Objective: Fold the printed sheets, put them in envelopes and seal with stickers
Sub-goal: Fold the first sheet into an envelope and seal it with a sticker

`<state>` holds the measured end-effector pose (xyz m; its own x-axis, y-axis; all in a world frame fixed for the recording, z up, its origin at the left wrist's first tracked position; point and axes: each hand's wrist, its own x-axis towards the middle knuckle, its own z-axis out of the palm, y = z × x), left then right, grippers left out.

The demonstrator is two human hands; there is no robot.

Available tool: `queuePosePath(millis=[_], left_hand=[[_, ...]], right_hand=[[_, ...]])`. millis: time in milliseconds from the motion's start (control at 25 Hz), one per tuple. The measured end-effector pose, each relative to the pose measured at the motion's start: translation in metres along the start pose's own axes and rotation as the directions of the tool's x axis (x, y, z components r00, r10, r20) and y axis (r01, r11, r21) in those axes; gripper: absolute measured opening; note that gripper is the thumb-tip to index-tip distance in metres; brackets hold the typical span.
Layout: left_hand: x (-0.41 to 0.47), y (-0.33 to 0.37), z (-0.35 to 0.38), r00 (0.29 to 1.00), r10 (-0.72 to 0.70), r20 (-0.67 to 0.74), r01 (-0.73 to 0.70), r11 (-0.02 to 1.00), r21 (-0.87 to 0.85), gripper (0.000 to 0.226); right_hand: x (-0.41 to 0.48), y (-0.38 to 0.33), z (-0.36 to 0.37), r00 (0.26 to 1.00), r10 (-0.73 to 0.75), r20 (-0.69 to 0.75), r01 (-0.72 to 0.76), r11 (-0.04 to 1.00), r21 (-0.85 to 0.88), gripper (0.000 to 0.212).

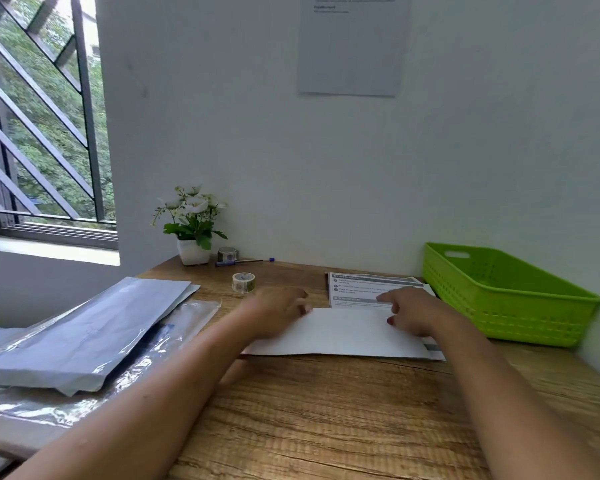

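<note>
Soft daylight from window (42, 116) at left, overall medium-bright, no harsh shadows. Wall (291, 150) reads cool grey-blue. Glare streaks on plastic sleeves (84, 341) at left. Faint shadows under forearms on counter (326, 410). Left hand (278, 313) and right hand (416, 313) motion-blurred. Wide-angle bowing at edges, window bars curve. Print on sheet (371, 289) too soft to read.

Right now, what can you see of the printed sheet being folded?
The printed sheet is white paper lying flat on the wooden desk, folded so its near part is doubled over, blank back up. Beyond the flap the far part shows grey header bars and lines of text too small to read. The left hand presses the flap's left end, the right hand its right. The green basket stands just right.
</note>
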<state>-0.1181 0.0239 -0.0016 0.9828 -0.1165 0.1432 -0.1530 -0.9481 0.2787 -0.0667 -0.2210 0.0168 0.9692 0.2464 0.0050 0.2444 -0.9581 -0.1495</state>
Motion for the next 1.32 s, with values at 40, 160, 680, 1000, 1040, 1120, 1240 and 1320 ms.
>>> queuePosePath(millis=[40,160,680,1000,1040,1120,1240,1320], left_hand=[[0.006,-0.011,-0.005,0.992,-0.047,-0.114,0.051,0.998,0.032,0.043],[0.025,-0.045,-0.018,0.929,-0.306,-0.21,0.333,0.937,0.108,0.049],[0.026,-0.038,-0.03,0.91,-0.228,-0.347,0.138,0.954,-0.265,0.023],[0.01,0.026,-0.009,0.979,0.061,-0.194,-0.167,0.781,-0.602,0.014],[0.01,0.026,-0.009,0.979,0.067,-0.194,-0.174,0.769,-0.615,0.014],[0.011,0.025,-0.007,0.981,0.065,-0.183,-0.173,0.721,-0.671,0.013],[0.015,0.022,-0.005,0.982,0.053,-0.181,-0.173,0.638,-0.75,0.011],[0.018,0.02,-0.003,0.977,0.044,-0.21,-0.192,0.613,-0.766,0.013]], right_hand=[[0.002,0.003,0.0,0.998,0.007,-0.057,-0.006,1.0,0.023,0.049],[0.002,0.017,-0.001,0.985,0.051,-0.163,-0.039,0.997,0.072,0.041],[0.005,0.021,0.004,0.975,0.074,-0.208,-0.051,0.992,0.114,0.025],[-0.016,-0.046,0.004,0.933,-0.195,-0.303,0.357,0.621,0.698,0.038],[-0.016,-0.047,0.006,0.931,-0.214,-0.297,0.364,0.614,0.7,0.035],[-0.016,-0.048,0.006,0.925,-0.209,-0.317,0.377,0.597,0.708,0.031],[-0.014,-0.05,0.006,0.893,-0.152,-0.423,0.43,0.565,0.704,0.029],[-0.012,-0.053,0.006,0.865,-0.111,-0.489,0.46,0.562,0.687,0.026]])
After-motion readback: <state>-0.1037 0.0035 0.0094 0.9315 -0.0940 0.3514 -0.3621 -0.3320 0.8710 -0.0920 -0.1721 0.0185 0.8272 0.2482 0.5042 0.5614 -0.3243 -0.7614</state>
